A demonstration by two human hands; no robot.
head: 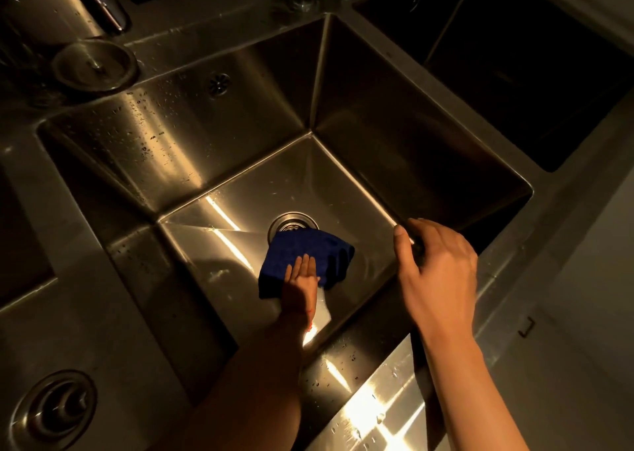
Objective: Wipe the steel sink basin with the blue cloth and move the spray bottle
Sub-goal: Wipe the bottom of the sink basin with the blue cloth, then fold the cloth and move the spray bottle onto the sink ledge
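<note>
Dim steel worktop (370,406), wet sink basin (192,134). Left hand (302,279) flat on blue cloth (305,255) by drain (293,222); right hand (435,265) loosely curled at rim.

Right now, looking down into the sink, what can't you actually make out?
- Drain: near half covered by the blue cloth.
- Sink floor beneath the cloth: hidden, wiped or not unknown.
- Left hand palm: faces down, contact unseen.
- Right hand fingertips: curl over the sink rim, out of sight.
- Spray bottle: nowhere in this view.
</note>
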